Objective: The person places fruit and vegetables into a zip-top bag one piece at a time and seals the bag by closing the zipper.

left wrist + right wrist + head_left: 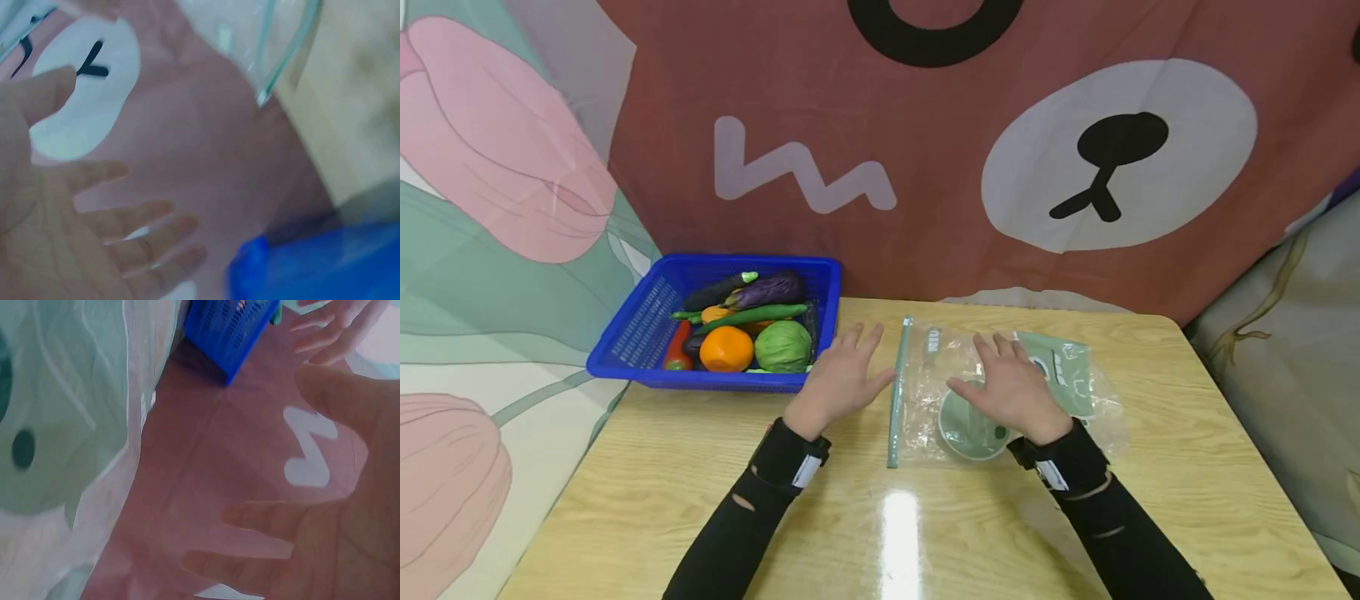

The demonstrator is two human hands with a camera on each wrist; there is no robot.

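Note:
A clear zip bag point(940, 392) with green prints lies flat on the wooden table point(700, 483), its green zip strip point(897, 392) on the left side. My right hand point(1011, 387) is spread palm down over the bag's middle, fingers straight; I cannot tell whether it touches. My left hand point(842, 375) is open, palm down, just left of the zip strip and holds nothing. The left wrist view shows my left hand's spread fingers point(144, 212) and the bag's zip edge point(275, 62). In the right wrist view my open right hand point(312, 550) is beside the bag point(62, 425).
A blue plastic basket point(640, 325) stands at the table's back left, holding an orange point(726, 348), a green cabbage point(782, 346), an eggplant point(767, 290) and other vegetables. A patterned cloth backdrop point(925, 167) hangs behind the table. The basket also shows as blue basket point(231, 331).

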